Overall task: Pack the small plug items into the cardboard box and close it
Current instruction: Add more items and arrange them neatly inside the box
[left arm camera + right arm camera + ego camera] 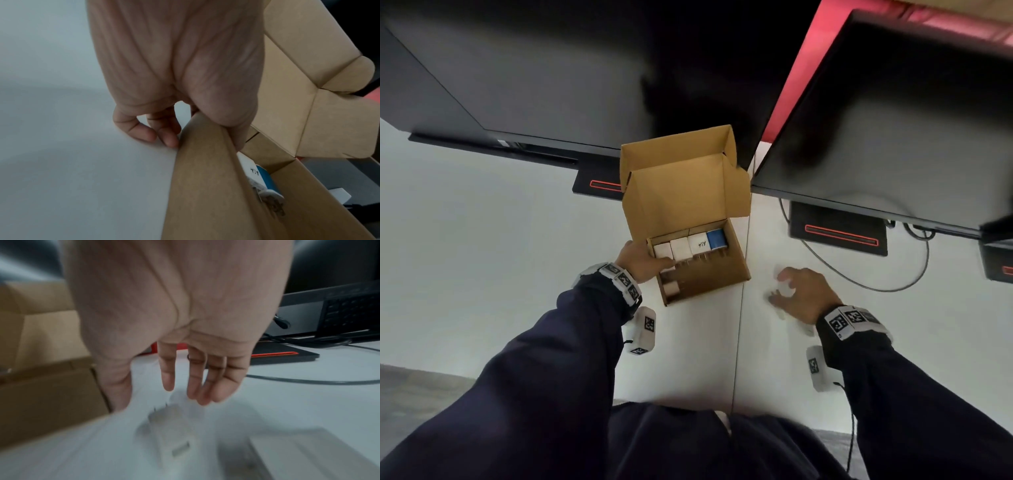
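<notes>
The cardboard box stands open on the white table, its lid raised at the far side. Along its far wall sit white plugs and a blue plug; another lies in the near left corner. My left hand grips the box's left wall, thumb inside, fingers curled outside on the table. My right hand hovers to the right of the box with straight fingers just above a loose white plug, blurred, prongs pointing away.
Two dark monitors hang over the back of the table; their black stands with red stripes flank the box. A dark cable loops beyond my right hand. Another white item lies near my right wrist.
</notes>
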Motion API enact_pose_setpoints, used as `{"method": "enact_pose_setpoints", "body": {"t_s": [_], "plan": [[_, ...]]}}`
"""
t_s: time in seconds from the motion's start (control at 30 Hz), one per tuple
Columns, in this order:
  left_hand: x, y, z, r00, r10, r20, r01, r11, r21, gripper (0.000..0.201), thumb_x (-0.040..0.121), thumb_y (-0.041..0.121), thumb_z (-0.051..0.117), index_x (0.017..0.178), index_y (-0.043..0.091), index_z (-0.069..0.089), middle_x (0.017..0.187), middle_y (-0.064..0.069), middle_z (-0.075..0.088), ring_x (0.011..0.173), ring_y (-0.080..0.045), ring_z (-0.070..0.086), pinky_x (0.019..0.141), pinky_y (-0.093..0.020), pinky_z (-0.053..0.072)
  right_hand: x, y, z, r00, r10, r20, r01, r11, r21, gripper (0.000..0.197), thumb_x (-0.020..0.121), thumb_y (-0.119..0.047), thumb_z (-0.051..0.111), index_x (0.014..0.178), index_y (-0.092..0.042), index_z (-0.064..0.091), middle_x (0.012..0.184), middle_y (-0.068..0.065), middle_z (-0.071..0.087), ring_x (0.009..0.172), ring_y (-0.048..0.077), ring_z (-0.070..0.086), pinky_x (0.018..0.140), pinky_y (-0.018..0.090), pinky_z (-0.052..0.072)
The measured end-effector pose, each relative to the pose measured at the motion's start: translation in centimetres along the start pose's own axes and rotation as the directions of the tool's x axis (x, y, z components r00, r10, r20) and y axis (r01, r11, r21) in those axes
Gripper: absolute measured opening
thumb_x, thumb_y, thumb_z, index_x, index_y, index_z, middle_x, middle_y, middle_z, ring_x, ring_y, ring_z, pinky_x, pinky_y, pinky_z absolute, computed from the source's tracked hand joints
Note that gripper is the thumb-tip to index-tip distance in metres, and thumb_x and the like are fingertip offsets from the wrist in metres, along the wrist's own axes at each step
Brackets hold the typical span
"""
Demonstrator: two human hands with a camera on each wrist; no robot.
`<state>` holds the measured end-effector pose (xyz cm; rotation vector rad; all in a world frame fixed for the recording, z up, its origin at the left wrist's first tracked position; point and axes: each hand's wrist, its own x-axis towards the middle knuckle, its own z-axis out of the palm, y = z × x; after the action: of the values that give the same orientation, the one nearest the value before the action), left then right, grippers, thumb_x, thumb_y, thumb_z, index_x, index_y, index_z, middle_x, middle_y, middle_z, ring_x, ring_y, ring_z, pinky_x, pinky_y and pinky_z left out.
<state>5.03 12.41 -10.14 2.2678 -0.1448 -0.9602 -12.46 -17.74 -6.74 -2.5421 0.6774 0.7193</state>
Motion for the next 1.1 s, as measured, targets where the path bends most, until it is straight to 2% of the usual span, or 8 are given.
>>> {"method": "enact_pose_setpoints", "body": {"t_s": [0.1,0.27,0.33,0.5,0.67,0.8,0.93,1.1], "plan": [[-0.2,0.1,-0.2,1.0,-0.001,0.016,0.001,1.0,-0.018,0.065,0.078,0.045,0.078,0.138,0.022,0.07,0.138,-0.007,0.075,0.137,-0.032,0.063,0.119,-0.048,0.049,-0.8,0.9,2.6,0.997,-0.003,0.077,0.01,0.996,-0.092,0.051,0.076,-0.049,0.072,0.119,-0.029,0.052,0.113,0.004,0.055,0.099,0.024,0.058,0.083,0.037,0.051],[0.7,-1.1,0.2,1.0,0.014,-0.01,-0.015,0.998,-0.059,0.084,0.057,0.062,0.071,0.132,0.025,0.073,0.132,-0.003,0.078,0.133,-0.03,0.066,0.116,-0.05,0.052,-0.9,-0.7,3.0,0.987,-0.055,-0.151,0.068,0.994,0.085,0.028,0.085,-0.031,0.072,0.107,-0.02,0.06,0.097,0.004,0.06,0.088,0.025,0.061,0.071,0.028,0.042],[1.0,-1.6,0.2,1.0,0.026,0.001,-0.026,0.997,-0.069,0.084,0.055,0.065,0.07,0.13,0.028,0.074,0.13,0.0,0.079,0.131,-0.028,0.067,0.116,-0.05,0.053,-0.9,-2.0,1.7,0.952,-0.059,-0.299,0.125,0.97,0.208,0.026,0.082,-0.029,0.075,0.097,-0.021,0.056,0.087,-0.001,0.061,0.077,0.02,0.061,0.061,0.022,0.04],[1.3,-1.7,0.1,1.0,0.003,0.004,-0.003,0.998,-0.055,0.086,0.054,0.069,0.069,0.129,0.026,0.074,0.127,-0.002,0.078,0.128,-0.029,0.067,0.112,-0.051,0.056,-1.9,-7.6,-1.6,0.857,-0.141,-0.496,0.387,0.811,0.438,0.032,0.081,-0.016,0.078,0.1,-0.024,0.054,0.09,-0.009,0.062,0.079,0.009,0.061,0.063,0.017,0.05],[0.4,-0.6,0.1,1.0,-0.013,0.013,0.013,1.0,-0.019,0.042,0.089,0.035,0.08,0.127,0.018,0.075,0.127,-0.008,0.078,0.126,-0.03,0.068,0.104,-0.036,0.053,-0.4,-11.2,-0.3,0.87,-0.46,-0.175,0.49,0.845,0.214,0.024,0.082,-0.016,0.075,0.103,-0.022,0.065,0.099,-0.004,0.059,0.087,0.009,0.057,0.073,0.019,0.048],[0.3,-0.7,0.0,1.0,0.007,0.01,-0.007,1.0,-0.007,0.064,0.07,0.054,0.069,0.127,0.026,0.076,0.132,-0.008,0.077,0.134,-0.034,0.062,0.116,-0.051,0.051,1.3,-13.0,0.8,0.893,-0.445,0.069,0.444,0.896,0.034,0.021,0.08,-0.008,0.075,0.095,-0.019,0.066,0.094,-0.002,0.058,0.085,0.016,0.056,0.074,0.031,0.053],[1.2,-1.4,0.3,0.999,0.027,0.019,-0.027,0.999,-0.018,0.078,0.06,0.067,0.067,0.127,0.028,0.074,0.129,-0.006,0.077,0.132,-0.035,0.064,0.114,-0.053,0.053,2.8,-14.2,1.0,0.906,-0.404,0.128,0.418,0.902,-0.106,0.018,0.079,-0.005,0.074,0.084,-0.023,0.07,0.098,0.002,0.062,0.089,0.022,0.062,0.078,0.035,0.056],[2.9,-3.4,0.7,0.999,0.042,0.012,-0.041,0.998,-0.053,0.084,0.058,0.072,0.072,0.132,0.033,0.069,0.128,-0.001,0.076,0.13,-0.032,0.065,0.11,-0.054,0.057,3.3,-14.5,2.1,0.881,-0.446,0.155,0.459,0.886,-0.064,0.02,0.084,-0.01,0.072,0.102,-0.019,0.076,0.101,0.005,0.071,0.097,0.025,0.064,0.085,0.037,0.057]]}}
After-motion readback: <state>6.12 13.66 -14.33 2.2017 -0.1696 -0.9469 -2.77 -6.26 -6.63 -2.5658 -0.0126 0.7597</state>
